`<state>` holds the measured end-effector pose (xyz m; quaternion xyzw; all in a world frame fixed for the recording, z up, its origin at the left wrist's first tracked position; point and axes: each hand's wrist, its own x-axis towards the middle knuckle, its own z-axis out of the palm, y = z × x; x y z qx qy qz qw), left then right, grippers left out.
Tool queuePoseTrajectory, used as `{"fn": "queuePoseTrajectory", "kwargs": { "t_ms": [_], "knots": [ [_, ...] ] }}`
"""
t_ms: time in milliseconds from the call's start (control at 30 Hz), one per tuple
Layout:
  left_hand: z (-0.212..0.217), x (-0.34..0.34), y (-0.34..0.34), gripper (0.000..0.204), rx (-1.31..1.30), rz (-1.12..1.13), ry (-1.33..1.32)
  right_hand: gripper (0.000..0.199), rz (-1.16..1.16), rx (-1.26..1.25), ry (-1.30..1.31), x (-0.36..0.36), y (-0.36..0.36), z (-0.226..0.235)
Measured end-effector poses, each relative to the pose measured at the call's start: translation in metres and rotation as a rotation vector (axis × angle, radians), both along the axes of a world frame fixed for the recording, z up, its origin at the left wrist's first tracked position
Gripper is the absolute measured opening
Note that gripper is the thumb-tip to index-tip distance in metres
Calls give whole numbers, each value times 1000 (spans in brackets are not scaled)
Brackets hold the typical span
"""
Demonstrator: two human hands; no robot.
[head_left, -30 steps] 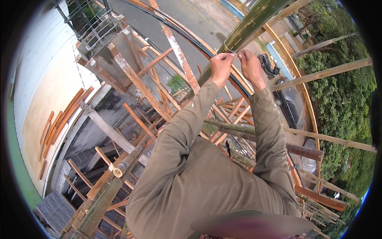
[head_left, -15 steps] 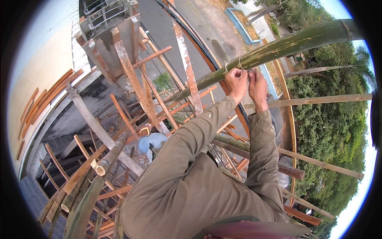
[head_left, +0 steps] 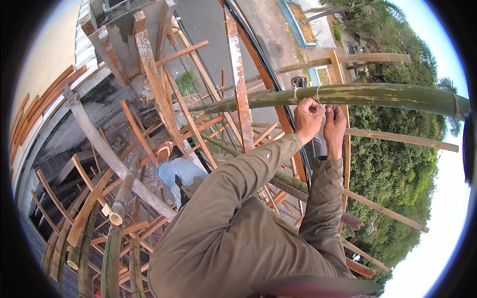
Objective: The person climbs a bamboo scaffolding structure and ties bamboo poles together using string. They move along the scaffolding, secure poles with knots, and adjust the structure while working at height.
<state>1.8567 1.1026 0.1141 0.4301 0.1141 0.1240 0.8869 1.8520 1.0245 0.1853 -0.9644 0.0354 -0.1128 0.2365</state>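
Framework of rust-brown timbers, spread left of and below the hands: open gaps throughout; I judge anything dropped could fall straight through. Bamboo pole, one, green, crossing just beyond the fingertips: its round, smooth-looking skin could let a slack tie slide or turn. Black cables, one bundle, passing behind the pole: a loose end might snag there. Left hand, bare: thumb and fingers narrowed to a pinch at the pole's near side, apparently on the end of a pale tie looped around it; a weak pinch could let that slacken. Right hand, just beside: fingertips close together; from my remote seat I cannot tell what they hold. Second tie, left of the first, thin: uneven pulling could leave one slack.
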Motion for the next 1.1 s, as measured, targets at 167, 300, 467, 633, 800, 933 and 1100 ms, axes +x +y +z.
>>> {"fn": "queuePoseTrajectory", "kwargs": {
  "t_ms": [167,300,467,633,800,933,1100],
  "knots": [
    [1,2,3,18,71,42,-21,21,-8,-115,-12,-8,-3,-6],
    [-6,3,17,21,22,-69,0,22,-80,75,-69,-6,5,-8],
    [-60,40,58,12,216,35,44,56,98,392,-415,6,33,26],
    [-104,73,79,34,351,-361,-92,84,155,413,-711,30,59,65],
    [-106,78,81,37,294,-553,-129,82,115,535,-796,56,73,81],
    [-106,79,73,34,254,-611,-140,56,54,593,-775,65,76,80],
    [-108,82,62,23,70,-523,-222,32,47,588,-835,70,72,76]
  ]
}}
